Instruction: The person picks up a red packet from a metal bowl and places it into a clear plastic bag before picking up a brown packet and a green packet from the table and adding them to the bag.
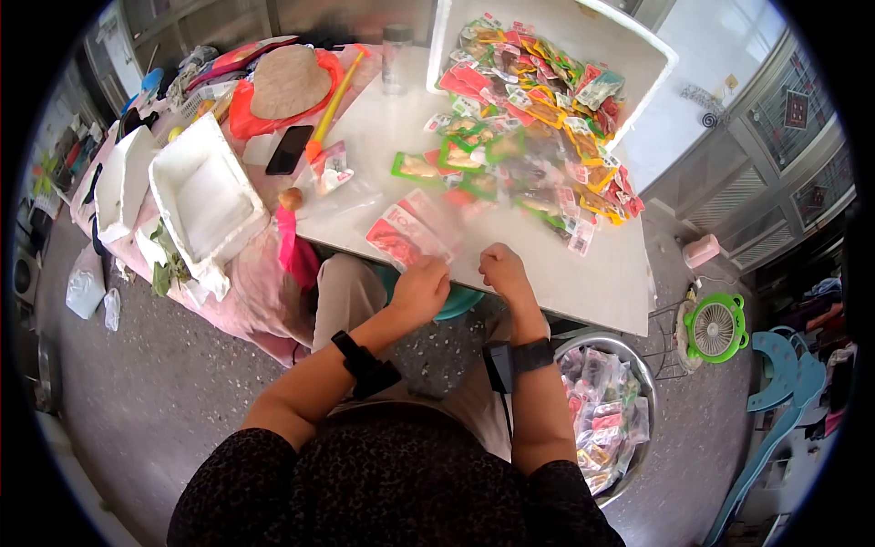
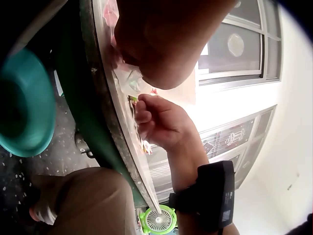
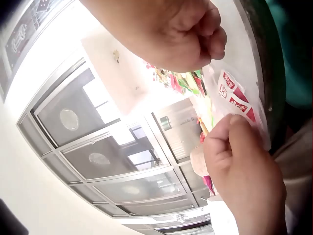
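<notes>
My left hand (image 1: 424,287) is at the table's front edge, thumb and fingers pinching the near end of a clear plastic bag (image 3: 218,88). Red-and-white packets (image 1: 396,235) show through the plastic. To its right, my right hand (image 1: 506,271) is raised over the same edge with fingers curled in. Nothing shows in its grasp, though in the right wrist view its fingertips (image 3: 218,51) overlap the bag's clear end. Beyond both hands, green, yellow and red snack packets (image 1: 547,87) spill from a white foam box (image 1: 652,55) onto the white table (image 1: 583,283).
A metal basin (image 1: 649,401) of filled bags stands on the floor by my right side. Under the table edge is a teal basin (image 2: 29,103). At the left lie a phone (image 1: 290,150), a yellow stick (image 1: 339,100) and an open foam box (image 1: 205,196). A green fan (image 1: 715,326) stands right.
</notes>
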The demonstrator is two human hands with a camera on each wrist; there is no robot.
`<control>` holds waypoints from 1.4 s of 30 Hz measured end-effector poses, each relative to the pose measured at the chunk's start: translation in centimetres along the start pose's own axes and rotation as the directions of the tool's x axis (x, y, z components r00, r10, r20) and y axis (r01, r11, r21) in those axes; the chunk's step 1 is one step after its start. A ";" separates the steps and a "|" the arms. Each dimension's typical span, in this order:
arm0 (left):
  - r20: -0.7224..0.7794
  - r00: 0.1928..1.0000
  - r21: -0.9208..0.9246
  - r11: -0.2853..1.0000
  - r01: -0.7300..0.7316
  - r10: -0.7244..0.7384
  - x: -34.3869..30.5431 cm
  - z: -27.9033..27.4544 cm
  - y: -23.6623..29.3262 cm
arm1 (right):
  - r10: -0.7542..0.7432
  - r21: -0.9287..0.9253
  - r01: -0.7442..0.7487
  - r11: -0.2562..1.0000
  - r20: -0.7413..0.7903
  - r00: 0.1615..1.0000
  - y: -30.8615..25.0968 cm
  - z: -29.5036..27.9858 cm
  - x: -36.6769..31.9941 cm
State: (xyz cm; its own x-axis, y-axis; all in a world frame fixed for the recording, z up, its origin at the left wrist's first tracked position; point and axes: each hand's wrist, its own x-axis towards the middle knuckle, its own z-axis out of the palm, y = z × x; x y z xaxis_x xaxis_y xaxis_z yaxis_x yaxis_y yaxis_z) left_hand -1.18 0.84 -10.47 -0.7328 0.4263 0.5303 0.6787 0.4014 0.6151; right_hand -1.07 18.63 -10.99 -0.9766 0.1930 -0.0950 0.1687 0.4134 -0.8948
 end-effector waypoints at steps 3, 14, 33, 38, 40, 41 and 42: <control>0.013 1.000 -0.008 1.000 -0.002 0.002 -0.1 0.3 -0.2 | -0.236 -0.358 0.162 0.919 -0.171 0.957 -0.3 -1.3 1.8; -0.022 0.982 0.321 0.931 -0.173 0.189 -0.4 -0.1 -0.1 | -0.277 -0.775 0.053 0.629 -0.159 0.948 -4.6 3.8 8.0; 0.232 0.970 -0.662 0.718 0.215 -0.076 0.8 -0.7 6.2 | -0.135 0.302 0.298 0.905 -0.459 0.878 -2.2 -0.4 -9.9; 0.348 0.872 -0.841 0.296 0.453 -0.344 1.0 0.3 6.6 | -0.578 -0.270 0.514 0.815 -0.302 0.758 -4.2 1.3 -11.6; 0.520 0.772 -0.728 0.282 0.624 -0.365 1.4 -1.2 5.8 | -0.312 -0.026 0.324 0.946 -0.354 0.882 -3.9 0.6 -12.7; 0.598 0.709 -0.659 0.273 0.701 -0.374 1.4 -1.7 5.6 | -0.255 -0.029 0.271 0.962 -0.447 0.857 -3.6 -0.4 -12.6; 0.499 0.771 -0.674 0.382 0.632 -0.396 0.8 -1.1 5.0 | -0.197 -0.028 0.216 0.976 -0.534 0.822 -3.2 -1.6 -12.4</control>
State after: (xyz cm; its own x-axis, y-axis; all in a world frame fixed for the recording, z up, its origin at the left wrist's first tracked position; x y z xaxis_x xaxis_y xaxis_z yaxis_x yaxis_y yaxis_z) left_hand 1.57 2.32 -6.31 -0.8092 0.5740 -0.1257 -0.2374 -0.1236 0.9635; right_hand 10.71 16.36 -6.20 -0.7647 0.5525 0.3317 -0.0428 0.4700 -0.8816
